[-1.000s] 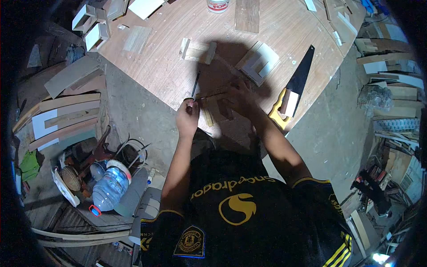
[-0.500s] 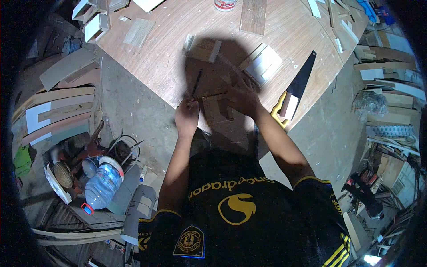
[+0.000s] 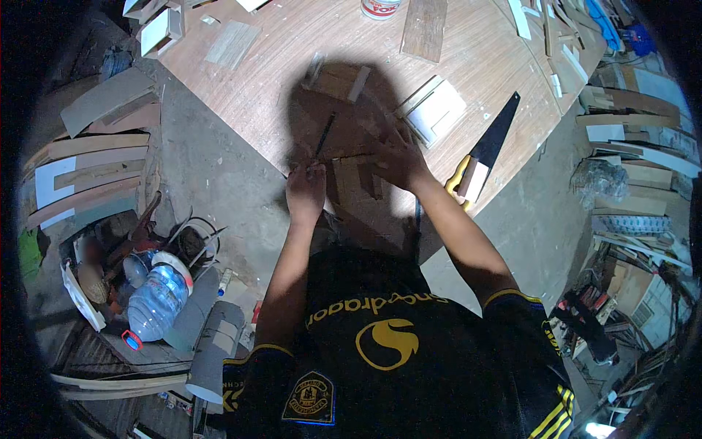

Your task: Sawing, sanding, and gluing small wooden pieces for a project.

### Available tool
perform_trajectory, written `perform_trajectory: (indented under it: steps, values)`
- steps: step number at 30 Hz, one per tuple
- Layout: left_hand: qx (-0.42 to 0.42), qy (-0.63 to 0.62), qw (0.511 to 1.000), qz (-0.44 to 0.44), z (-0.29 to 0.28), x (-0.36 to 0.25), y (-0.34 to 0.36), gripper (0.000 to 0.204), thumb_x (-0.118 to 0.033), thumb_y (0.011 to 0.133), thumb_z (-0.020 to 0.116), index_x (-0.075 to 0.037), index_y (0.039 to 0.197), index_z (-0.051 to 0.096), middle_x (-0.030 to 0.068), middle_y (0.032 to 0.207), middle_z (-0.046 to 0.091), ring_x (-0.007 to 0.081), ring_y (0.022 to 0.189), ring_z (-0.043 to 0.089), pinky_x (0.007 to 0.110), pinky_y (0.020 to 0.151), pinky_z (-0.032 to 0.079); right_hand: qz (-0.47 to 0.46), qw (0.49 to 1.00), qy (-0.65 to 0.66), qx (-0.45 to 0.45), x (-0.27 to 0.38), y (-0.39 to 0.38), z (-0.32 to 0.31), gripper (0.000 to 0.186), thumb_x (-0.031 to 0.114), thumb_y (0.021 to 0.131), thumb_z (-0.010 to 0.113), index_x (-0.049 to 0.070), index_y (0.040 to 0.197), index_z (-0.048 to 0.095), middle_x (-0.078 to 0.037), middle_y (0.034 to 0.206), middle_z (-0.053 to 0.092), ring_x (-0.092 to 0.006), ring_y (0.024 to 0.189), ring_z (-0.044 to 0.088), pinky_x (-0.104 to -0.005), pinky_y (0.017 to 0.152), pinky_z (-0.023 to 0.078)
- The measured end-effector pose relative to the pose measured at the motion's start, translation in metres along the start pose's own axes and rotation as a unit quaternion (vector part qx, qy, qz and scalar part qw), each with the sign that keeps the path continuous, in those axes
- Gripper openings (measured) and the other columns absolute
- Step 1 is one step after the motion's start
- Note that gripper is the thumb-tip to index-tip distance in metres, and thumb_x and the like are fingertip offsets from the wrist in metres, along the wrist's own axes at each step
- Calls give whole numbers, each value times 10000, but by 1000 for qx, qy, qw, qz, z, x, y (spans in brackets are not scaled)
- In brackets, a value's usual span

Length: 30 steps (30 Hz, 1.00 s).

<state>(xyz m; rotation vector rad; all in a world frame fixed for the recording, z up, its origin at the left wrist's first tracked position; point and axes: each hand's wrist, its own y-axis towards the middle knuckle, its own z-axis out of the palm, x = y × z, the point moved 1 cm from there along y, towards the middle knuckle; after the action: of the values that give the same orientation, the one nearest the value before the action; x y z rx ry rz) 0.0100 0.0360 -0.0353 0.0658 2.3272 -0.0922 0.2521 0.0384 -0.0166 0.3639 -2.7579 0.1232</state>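
My left hand (image 3: 306, 192) is closed at the table's near edge, against the left side of a small wooden piece (image 3: 349, 179) in deep shadow. What its fingers pinch is too dark to make out. A thin dark stick, like a pencil (image 3: 325, 135), points away just beyond those fingers; I cannot tell whether they touch it. Fingers apart, my right hand (image 3: 401, 164) reaches over the wooden piece's right side. Beyond it sits a small white-faced wooden panel (image 3: 435, 110). Farther off in the shadow is another wooden block with a pale strip (image 3: 358, 84).
A handsaw (image 3: 486, 150) with a yellow handle lies on the wooden table (image 3: 270, 95) to the right. Flat boards (image 3: 424, 29) and a white can (image 3: 380, 9) are at the far side. Stacked wood strips (image 3: 95, 172) and a large plastic bottle (image 3: 157, 300) are on the left.
The whole view has shifted slightly. Both hands stay in nearly the same place around the wooden piece, with only slight movement.
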Motion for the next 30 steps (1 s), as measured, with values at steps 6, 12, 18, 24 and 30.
perform_trajectory:
  steps: [6,12,18,24,30]
  values:
    - [15,-30,998,-46,-4,-6,-1,260,-250,888,618,10,907,615,227,858,635,431,837,607,499,732,481,-25,999,35,-4,-2,1,0,272,336,795,690,290,1062,716,14,1181,596,-300,1170,459,-523,1047,325]
    - [-26,43,995,80,-21,-23,3,247,-262,892,625,-29,972,642,176,985,643,362,968,606,498,876,443,-21,993,106,-40,1,-6,-27,322,229,712,747,245,1031,710,-15,1050,586,-291,1097,492,-434,984,402]
    - [-16,56,975,216,-71,-110,14,247,-145,876,638,-52,1104,611,153,1184,607,378,1099,557,456,948,431,-39,982,156,-100,28,-26,-98,395,164,658,785,113,1020,633,-61,1011,571,-283,1027,506,-374,864,445]
    - [182,-78,923,330,-107,-184,6,391,-125,806,719,-53,1162,576,141,1229,594,332,1153,556,418,999,434,-59,983,132,-110,63,-48,-160,410,148,640,811,96,1009,640,-75,1007,574,-282,1016,517,-373,853,458]
    - [286,-181,917,212,-130,-216,-11,458,-63,785,725,-41,1201,536,156,1235,583,310,1124,596,392,940,495,-14,948,280,-153,85,-80,-190,427,94,642,813,97,1034,645,-84,1047,570,-296,1040,509,-372,879,470]
